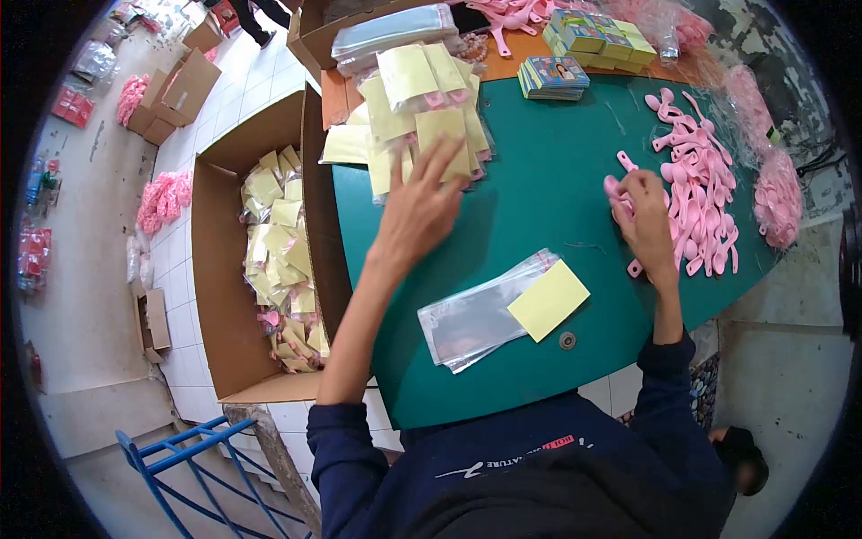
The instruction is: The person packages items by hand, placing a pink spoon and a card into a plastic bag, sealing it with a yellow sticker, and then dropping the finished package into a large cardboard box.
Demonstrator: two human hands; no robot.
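Beside the worktop (530, 216), on your left, a tall open carton (211, 305) holds a jumble of packets with yellow cards (280, 247); it stands close against the edge, probably to keep it within easy reach. Next comes a loose pile of similar packets (382, 112) at the worktop's far left, overlapping and sliding across one another. Your left hand (417, 220) is over its near side, palm down, fingers spread and open, gripping nothing that shows; whether the fingertips press on the top packet or only hover, you can't tell from here.

Nearer your body lie clear plastic sleeves (462, 319), slightly fanned, perhaps so that single ones lift easily. A yellow card (549, 301) overlaps their right end, with a small round metal piece (567, 340) just beside it. Farther back sits a stack of printed cards (554, 75).

Your right hand (648, 229) has its fingers curled closed on a pink spoon (612, 186), at the left edge of the spoon heap (696, 193), likely pinched to separate it from the tangle.
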